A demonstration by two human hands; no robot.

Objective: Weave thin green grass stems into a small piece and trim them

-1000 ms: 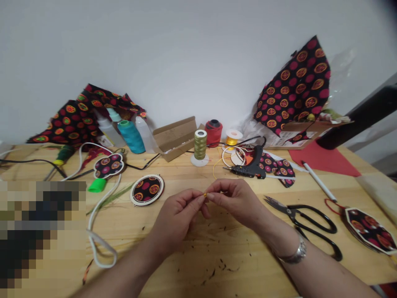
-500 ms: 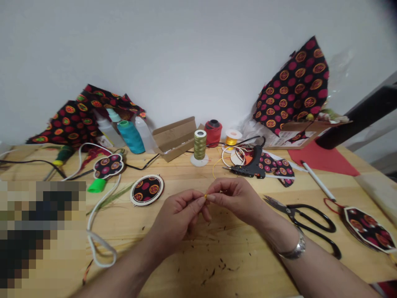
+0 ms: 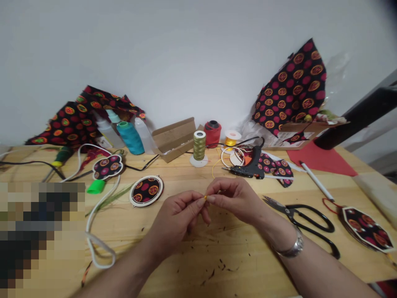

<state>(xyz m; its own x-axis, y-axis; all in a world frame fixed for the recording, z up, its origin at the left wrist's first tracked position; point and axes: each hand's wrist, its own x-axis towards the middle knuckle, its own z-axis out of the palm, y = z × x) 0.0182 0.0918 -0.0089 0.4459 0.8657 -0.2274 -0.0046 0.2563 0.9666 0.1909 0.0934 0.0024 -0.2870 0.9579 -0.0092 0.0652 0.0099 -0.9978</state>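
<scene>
Both hands meet over the middle of the table, fingertips together on a tiny bit of yellow cord. My left hand pinches it between thumb and forefinger from the left. From the right, my right hand is closed on it the same way; a silver bracelet circles that wrist. Most of the cord is hidden by the fingers. A yellow strand runs from behind my right hand towards the yellow spool. Left of the hands lies a round wooden frame with patterned fabric; black-handled scissors lie open at the right.
A black glue gun, an olive thread cone and a cardboard box stand behind the hands. A white cable loops at left. An octagonal fabric piece and a white pen lie at right.
The view has shifted very slightly. Both hands keep the same pinch on the yellow cord, with hardly any visible movement.
</scene>
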